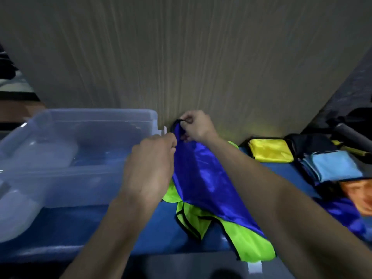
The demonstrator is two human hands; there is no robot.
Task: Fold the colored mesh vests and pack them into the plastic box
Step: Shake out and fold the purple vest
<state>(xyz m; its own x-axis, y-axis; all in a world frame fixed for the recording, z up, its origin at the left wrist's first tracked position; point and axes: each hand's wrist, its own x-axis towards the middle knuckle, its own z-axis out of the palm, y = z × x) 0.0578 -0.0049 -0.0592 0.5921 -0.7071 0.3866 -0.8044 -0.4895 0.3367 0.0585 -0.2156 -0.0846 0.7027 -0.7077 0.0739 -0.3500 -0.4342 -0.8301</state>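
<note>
A blue mesh vest [207, 178] with black trim is stretched up from the blue table surface. My right hand [196, 125] pinches its top edge near the wall. My left hand [150, 166] grips the same vest's left edge just below. Under the blue vest lies a neon green vest [247, 240], spread toward the table's front edge. A clear plastic box [66, 156] stands at the left, touching distance from my left hand; it looks empty.
A folded yellow vest [270, 150] lies against the wall at the right. Beside it sit a folded light blue piece [334, 166] and dark items [350, 133]. A wood-grain wall [181, 57] rises right behind the table [84, 224]. A printed face shows at the right edge.
</note>
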